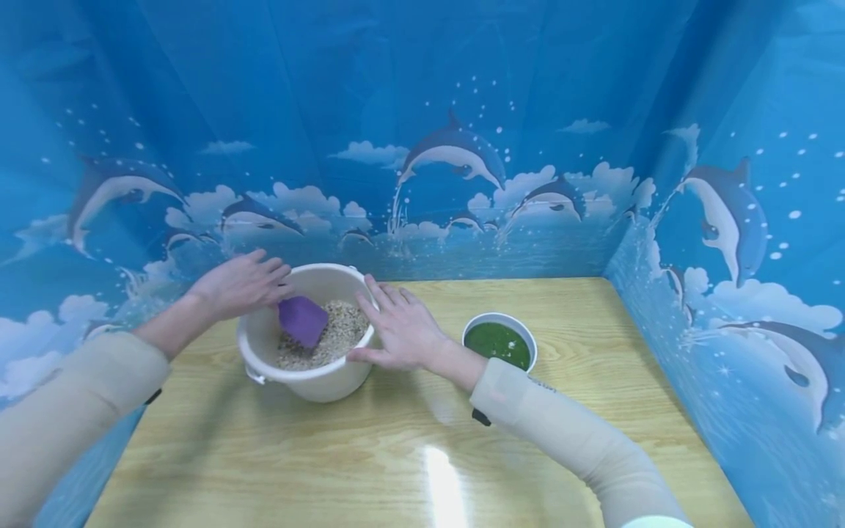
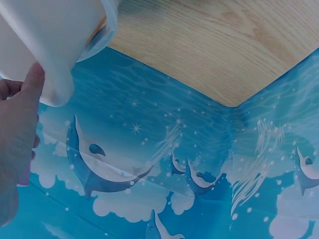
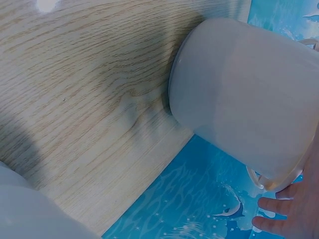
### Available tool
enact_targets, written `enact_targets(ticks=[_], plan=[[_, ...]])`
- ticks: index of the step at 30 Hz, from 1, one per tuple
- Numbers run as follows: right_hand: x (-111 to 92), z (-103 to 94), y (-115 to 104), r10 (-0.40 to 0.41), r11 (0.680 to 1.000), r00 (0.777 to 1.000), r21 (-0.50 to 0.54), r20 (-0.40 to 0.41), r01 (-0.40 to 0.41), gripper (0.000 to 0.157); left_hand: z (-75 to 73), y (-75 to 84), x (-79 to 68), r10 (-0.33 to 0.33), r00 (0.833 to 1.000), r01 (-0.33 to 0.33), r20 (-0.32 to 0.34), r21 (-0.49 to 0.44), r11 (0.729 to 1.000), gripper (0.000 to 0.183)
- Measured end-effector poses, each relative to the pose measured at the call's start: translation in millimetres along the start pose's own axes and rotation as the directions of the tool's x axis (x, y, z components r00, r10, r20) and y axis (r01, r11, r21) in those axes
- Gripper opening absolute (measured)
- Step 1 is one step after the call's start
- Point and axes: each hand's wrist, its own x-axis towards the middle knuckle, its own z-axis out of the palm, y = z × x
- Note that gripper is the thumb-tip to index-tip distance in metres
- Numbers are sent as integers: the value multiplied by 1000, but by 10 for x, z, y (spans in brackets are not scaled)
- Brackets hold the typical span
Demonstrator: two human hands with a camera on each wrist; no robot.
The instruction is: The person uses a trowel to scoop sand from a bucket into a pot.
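Note:
A white bucket (image 1: 330, 385) stands on the table, part-filled with pale flaky grain (image 1: 345, 330). My left hand (image 1: 240, 286) is at the bucket's far-left rim and grips a purple scoop (image 1: 304, 320), whose blade tilts down over the grain. The scoop's handle is mostly hidden by the hand. In the left wrist view the left thumb and fingers (image 2: 17, 119) show beside the bucket rim. On the opposite side my right hand (image 1: 404, 326) rests against the rim with spread fingers. The right wrist view shows the bucket's outer wall (image 3: 249, 94) and those straight fingers.
A white bowl (image 1: 470, 323) of green liquid (image 1: 491, 345) with small pale bits on it sits right of the bucket, by the right forearm. The wooden table (image 1: 370, 455) is bordered by blue dolphin-print sheets (image 1: 343, 88) at the back and sides.

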Motion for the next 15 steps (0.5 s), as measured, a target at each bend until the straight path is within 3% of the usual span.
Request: enact_targets(ticks=[15], plan=[[4, 11, 6, -1, 1000, 1000, 3, -2, 1, 109, 139, -150, 110, 89, 993, -82, -79, 93, 992, 58]])
